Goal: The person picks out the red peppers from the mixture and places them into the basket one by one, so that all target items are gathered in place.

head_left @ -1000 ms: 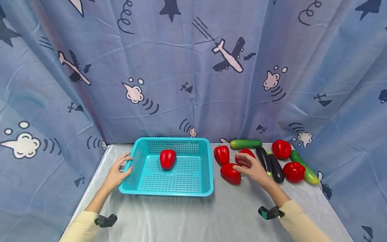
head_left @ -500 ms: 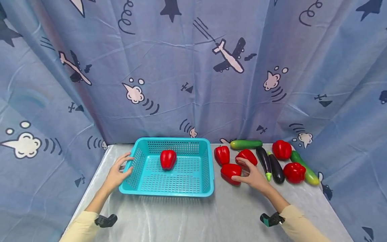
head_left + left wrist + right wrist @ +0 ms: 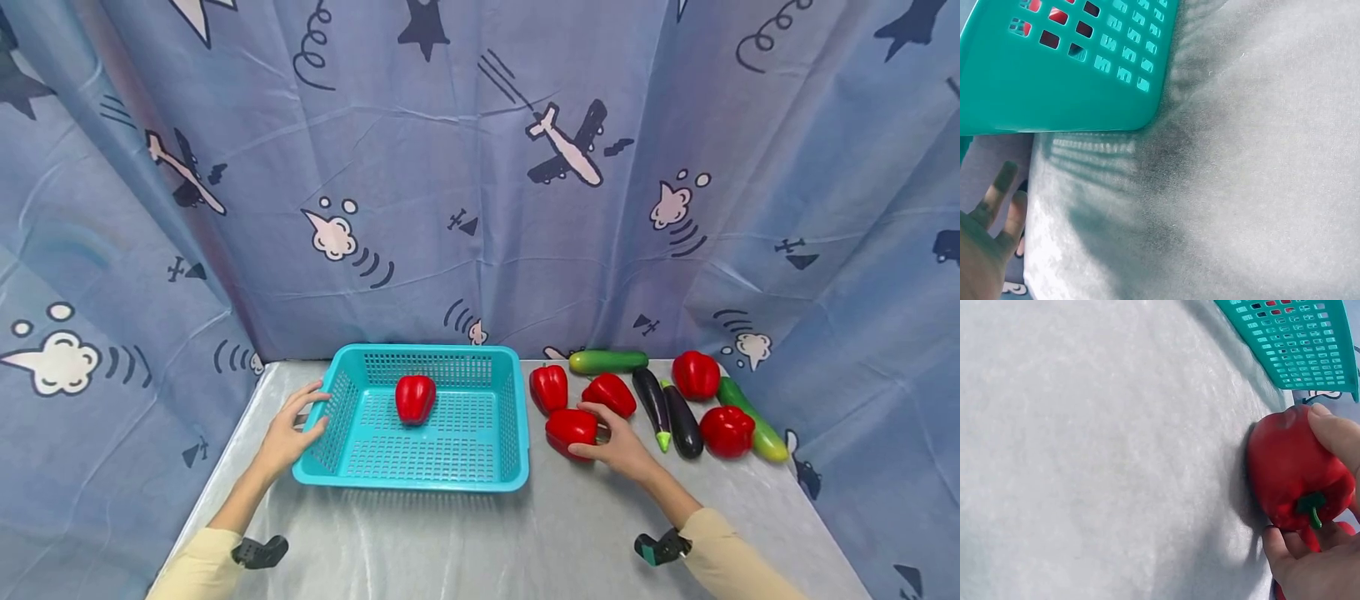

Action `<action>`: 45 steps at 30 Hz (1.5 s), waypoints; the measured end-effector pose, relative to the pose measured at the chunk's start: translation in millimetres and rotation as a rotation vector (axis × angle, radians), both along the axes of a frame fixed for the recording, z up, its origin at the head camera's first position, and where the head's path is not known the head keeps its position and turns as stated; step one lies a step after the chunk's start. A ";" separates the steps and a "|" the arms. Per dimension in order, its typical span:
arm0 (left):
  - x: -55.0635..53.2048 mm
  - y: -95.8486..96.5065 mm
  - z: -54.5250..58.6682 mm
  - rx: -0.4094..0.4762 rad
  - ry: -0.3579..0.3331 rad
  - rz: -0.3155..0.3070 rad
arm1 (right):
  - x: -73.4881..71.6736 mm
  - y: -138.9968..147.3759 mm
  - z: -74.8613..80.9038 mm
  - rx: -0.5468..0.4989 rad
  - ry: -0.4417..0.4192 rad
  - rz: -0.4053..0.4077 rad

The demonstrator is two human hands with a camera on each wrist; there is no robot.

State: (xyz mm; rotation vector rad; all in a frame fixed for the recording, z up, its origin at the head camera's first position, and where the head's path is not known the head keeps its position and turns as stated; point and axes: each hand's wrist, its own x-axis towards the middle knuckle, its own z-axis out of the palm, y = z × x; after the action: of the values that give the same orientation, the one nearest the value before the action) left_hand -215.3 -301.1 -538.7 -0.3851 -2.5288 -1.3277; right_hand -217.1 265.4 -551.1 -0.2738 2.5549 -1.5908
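Note:
My right hand (image 3: 621, 448) holds a red bell pepper (image 3: 568, 430) lying on the table, right of the turquoise basket (image 3: 408, 485). In the right wrist view, the thumb lies on one side of this pepper and the other fingers curl at the opposite side, near its green stem (image 3: 1314, 509). At the basket's left end is my left hand (image 3: 283, 437), fingers spread and loosely bent beside the rim; contact with it is unclear. Inside the basket lies another red bell pepper (image 3: 415, 399).
More red bell peppers (image 3: 549, 389) lie right of the basket. Further right are two eggplants (image 3: 682, 421), a cucumber (image 3: 757, 425) and more peppers (image 3: 727, 432). Another cucumber (image 3: 607, 361) lies along the back edge. A blue patterned curtain (image 3: 420, 275) hangs behind the table.
My right hand has moved left and down from above the peppers, and its thumb and fingers have closed round the front pepper. The left hand stays by the basket's end.

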 end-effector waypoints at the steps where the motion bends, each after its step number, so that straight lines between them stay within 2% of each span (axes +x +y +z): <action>1: 0.6 0.3 0.6 0.002 -0.003 0.001 | 0.5 0.2 -0.1 -0.001 -0.010 -0.007; 10: 0.7 -0.5 0.4 0.000 -0.009 -0.008 | 10.5 6.6 7.6 -0.043 -0.125 -0.090; 15: -0.1 -1.3 0.3 0.020 -0.009 -0.012 | 12.8 11.4 13.3 -0.135 -0.188 -0.115; 20: -1.0 -1.6 -0.3 0.031 -0.016 -0.008 | 15.3 15.9 19.5 -0.236 -0.211 -0.130; 24: -1.5 -1.7 -1.2 0.030 -0.013 -0.003 | 16.0 17.5 22.7 -0.286 -0.220 -0.121; 28: -1.7 -1.9 -1.2 0.025 -0.011 0.001 | 14.9 15.1 26.5 -0.276 -0.220 -0.126; 31: -1.6 -2.3 -0.9 0.016 -0.013 0.003 | 12.3 11.2 30.7 -0.276 -0.211 -0.127; 37: -1.2 -2.4 -1.1 0.010 -0.019 0.008 | 3.5 -1.8 39.0 -0.352 -0.202 -0.120; 45: -1.3 -1.3 -2.4 0.010 -0.016 0.004 | -10.2 -17.4 47.1 -0.389 -0.143 -0.025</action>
State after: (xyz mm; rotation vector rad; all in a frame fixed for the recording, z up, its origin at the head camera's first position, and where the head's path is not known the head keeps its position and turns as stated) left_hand -216.7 -302.4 -541.1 -0.3687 -2.5332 -1.3471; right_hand -227.3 247.9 -504.0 -0.1558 2.1389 -2.0299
